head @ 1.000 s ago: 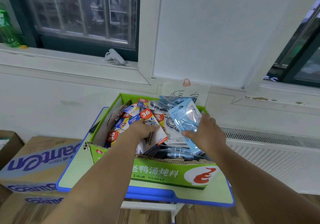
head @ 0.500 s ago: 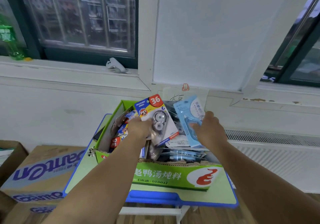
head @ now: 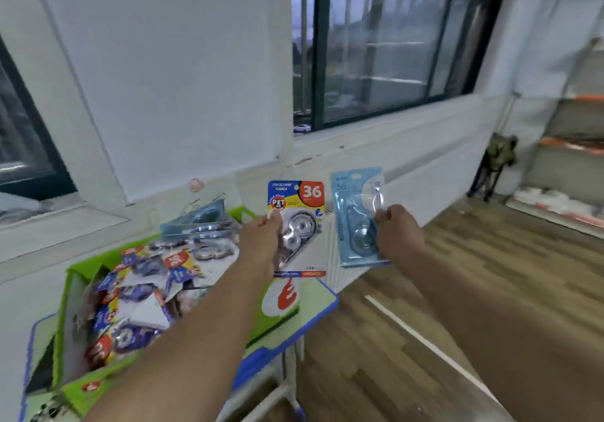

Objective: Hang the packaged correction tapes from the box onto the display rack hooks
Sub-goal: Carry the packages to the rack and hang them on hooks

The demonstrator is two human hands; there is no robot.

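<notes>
Now the left hand (head: 261, 238) is pinching the yellow pack (head: 299, 222), the right hand (head: 397, 235) the blue pack (head: 354, 219); both seeming light, stiff, slick, best held by their card edges.

Pale room around a dark-framed window (head: 376, 45).
Grey daylight came through the window's glass. Left of the window stood a plain white wall (head: 163, 71), and beyond that a second dark window frame (head: 32, 147). Directly under the window ran a white sill (head: 376, 142) and a white radiator (head: 425, 186). Below and right lay wood-plank floor (head: 490, 291); far right stood blurred shelving (head: 568, 147) with orange edges. Below and left stood a blue-rimmed table (head: 328, 305).
</notes>
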